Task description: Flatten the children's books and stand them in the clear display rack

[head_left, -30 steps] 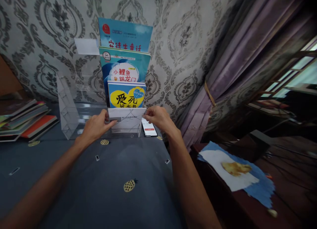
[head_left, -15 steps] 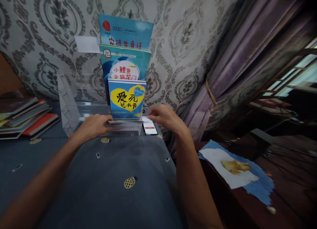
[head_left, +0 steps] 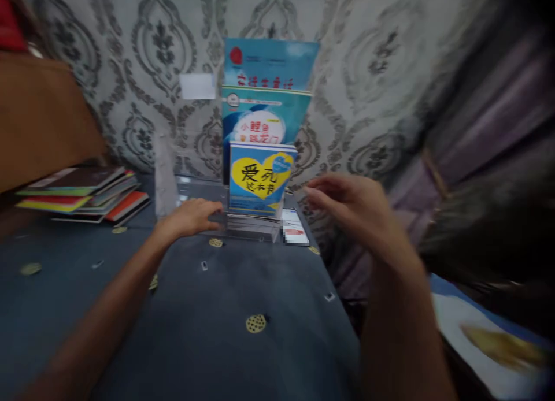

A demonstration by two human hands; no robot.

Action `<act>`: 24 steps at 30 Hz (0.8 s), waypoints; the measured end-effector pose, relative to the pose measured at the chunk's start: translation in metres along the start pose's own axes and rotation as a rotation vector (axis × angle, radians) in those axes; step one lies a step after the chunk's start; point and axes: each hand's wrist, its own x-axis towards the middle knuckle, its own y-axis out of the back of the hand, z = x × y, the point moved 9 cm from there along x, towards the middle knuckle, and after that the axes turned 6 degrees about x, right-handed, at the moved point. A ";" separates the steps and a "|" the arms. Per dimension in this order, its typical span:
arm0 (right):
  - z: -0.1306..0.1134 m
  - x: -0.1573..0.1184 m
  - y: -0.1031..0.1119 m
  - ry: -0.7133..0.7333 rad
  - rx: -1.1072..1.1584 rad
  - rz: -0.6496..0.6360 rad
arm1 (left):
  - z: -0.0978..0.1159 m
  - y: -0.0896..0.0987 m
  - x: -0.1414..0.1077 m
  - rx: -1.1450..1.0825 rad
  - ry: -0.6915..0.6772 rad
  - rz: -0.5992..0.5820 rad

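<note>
A small blue book with a yellow heart point(head_left: 255, 181) stands upright on the front tier of a clear acrylic rack point(head_left: 251, 229). Behind it rise a teal book with a white circle point(head_left: 299, 109) and a taller blue book point(head_left: 271, 54). My left hand point(head_left: 193, 219) is just left of the front book, fingers apart and holding nothing. To the right, above and beyond a phone point(head_left: 295, 227), my right hand point(head_left: 347, 201) hangs in the air with thumb and fingers apart, empty and somewhat blurred. The phone lies beside the rack with its screen lit.
A stack of books point(head_left: 87, 193) lies on the dark tablecloth point(head_left: 186, 331) at the left, by a brown box-like object point(head_left: 47, 118). Patterned wallpaper point(head_left: 165, 37) backs the table. A tied purple curtain point(head_left: 433, 170) and a blurred white cloth point(head_left: 455, 326) are at the right.
My right hand has drawn away from the front book to the right. My left hand has come slightly off its lower left edge. The camera view has swung left; the books stay on the rack.
</note>
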 end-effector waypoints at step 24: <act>-0.098 -0.158 -0.243 0.720 -0.123 -0.540 | -0.314 -0.009 -0.130 0.076 1.043 0.179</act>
